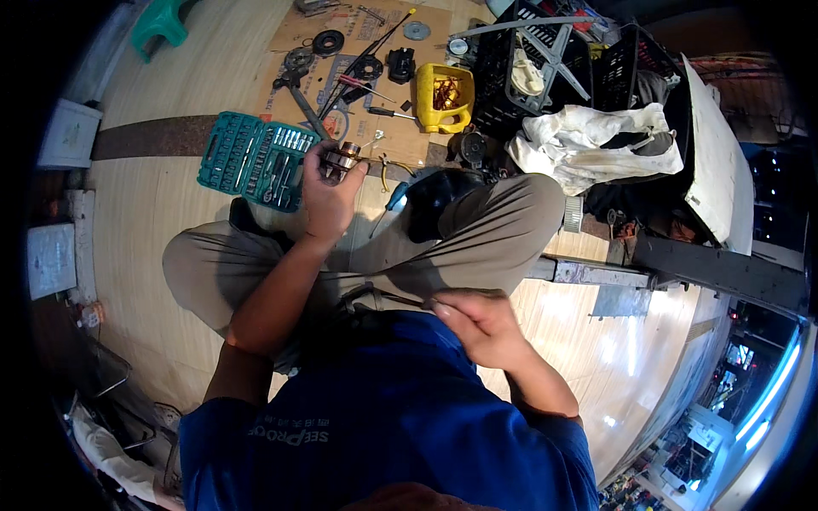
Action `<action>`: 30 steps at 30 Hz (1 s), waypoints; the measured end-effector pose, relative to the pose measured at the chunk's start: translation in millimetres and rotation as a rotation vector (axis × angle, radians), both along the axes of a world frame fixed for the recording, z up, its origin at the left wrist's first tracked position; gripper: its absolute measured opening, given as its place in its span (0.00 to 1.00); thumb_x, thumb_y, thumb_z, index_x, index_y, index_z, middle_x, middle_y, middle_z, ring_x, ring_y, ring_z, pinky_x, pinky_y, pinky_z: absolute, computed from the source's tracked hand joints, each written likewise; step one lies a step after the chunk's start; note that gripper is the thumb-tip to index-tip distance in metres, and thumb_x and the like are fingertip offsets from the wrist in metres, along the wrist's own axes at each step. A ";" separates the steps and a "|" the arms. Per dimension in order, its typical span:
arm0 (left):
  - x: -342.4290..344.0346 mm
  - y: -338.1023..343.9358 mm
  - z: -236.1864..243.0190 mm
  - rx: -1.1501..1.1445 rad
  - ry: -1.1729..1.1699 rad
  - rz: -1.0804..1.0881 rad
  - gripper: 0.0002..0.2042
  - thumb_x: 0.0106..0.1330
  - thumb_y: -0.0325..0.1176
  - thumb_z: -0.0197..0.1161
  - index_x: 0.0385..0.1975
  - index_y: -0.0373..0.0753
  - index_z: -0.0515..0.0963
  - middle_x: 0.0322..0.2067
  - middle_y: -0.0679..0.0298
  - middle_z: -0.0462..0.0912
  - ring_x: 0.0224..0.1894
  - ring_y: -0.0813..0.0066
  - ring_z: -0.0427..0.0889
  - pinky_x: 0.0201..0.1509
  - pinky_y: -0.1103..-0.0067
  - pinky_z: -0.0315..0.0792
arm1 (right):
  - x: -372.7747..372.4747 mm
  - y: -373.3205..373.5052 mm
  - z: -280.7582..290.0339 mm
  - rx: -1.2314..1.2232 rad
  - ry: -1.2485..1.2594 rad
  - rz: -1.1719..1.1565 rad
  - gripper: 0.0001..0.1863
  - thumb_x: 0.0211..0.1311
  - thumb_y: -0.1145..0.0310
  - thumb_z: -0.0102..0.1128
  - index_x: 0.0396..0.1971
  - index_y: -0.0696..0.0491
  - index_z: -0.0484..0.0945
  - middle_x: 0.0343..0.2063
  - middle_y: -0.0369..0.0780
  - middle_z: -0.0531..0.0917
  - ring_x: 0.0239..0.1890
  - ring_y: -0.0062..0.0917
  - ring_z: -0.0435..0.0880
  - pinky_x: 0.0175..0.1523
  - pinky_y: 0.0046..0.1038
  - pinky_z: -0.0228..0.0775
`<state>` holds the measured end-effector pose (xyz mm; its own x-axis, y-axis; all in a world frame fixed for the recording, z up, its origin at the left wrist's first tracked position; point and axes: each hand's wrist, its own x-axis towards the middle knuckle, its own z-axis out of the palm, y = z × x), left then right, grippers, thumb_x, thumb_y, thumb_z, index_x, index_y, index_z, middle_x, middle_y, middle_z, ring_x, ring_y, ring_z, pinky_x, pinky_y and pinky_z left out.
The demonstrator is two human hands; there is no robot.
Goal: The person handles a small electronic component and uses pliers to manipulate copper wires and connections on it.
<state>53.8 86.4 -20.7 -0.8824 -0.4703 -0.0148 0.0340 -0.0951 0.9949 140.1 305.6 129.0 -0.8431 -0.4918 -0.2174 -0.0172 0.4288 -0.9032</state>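
My left hand [328, 200] is raised over the floor beyond my crossed legs, its fingers closed around a round metal part [344, 155] with a shiny copper-coloured band. Close to my lap, my right hand [479, 325] makes a fist. A thin dark rod [400, 298] seems to run out of it to the left; its grip end is hidden. Beside my left hand lies an open green socket set [256, 160]. Yellow-handled pliers [388, 173] and a blue-handled screwdriver [397, 197] rest on the floor to its right.
Flattened cardboard [375, 43] carries dark machine parts, a red-handled screwdriver [362, 85] and a black-handled screwdriver [390, 112]. A cut yellow jug [445, 98] holds small copper-coloured pieces. Black crates [490, 77] and a white cloth [588, 149] stand right; a green stool [159, 27] far left.
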 end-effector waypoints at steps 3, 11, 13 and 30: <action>-1.5 -7.7 -13.3 0.043 -0.003 0.040 0.20 0.57 0.22 0.64 0.48 0.37 0.66 0.38 0.65 0.75 0.40 0.78 0.75 0.44 0.79 0.72 | 0.0 14.8 7.4 -0.001 0.116 0.084 0.07 0.61 0.73 0.57 0.36 0.57 0.81 0.31 0.47 0.83 0.31 0.39 0.83 0.36 0.28 0.75; -6.6 -8.6 -24.4 1.043 -0.001 -0.116 0.11 0.64 0.33 0.56 0.44 0.41 0.70 0.40 0.59 0.77 0.46 0.61 0.77 0.57 0.54 0.68 | 71.5 156.8 -86.8 0.601 0.180 -0.057 0.08 0.61 0.74 0.52 0.37 0.57 0.79 0.34 0.49 0.83 0.36 0.42 0.83 0.41 0.32 0.76; -4.3 -3.7 -25.3 1.099 0.011 -0.147 0.12 0.65 0.37 0.53 0.44 0.39 0.72 0.42 0.57 0.78 0.47 0.60 0.77 0.60 0.51 0.64 | 109.6 212.6 -107.6 0.882 0.196 -0.137 0.09 0.62 0.71 0.49 0.35 0.54 0.79 0.33 0.48 0.83 0.35 0.42 0.82 0.38 0.35 0.75; 6.7 -0.3 6.3 1.021 0.248 -0.441 0.20 0.64 0.36 0.50 0.56 0.41 0.62 0.56 0.48 0.68 0.61 0.44 0.65 0.65 0.47 0.53 | 260.5 341.2 -211.3 1.042 -0.147 -0.242 0.20 0.53 0.77 0.46 0.47 0.61 0.73 0.44 0.56 0.78 0.49 0.46 0.76 0.56 0.39 0.68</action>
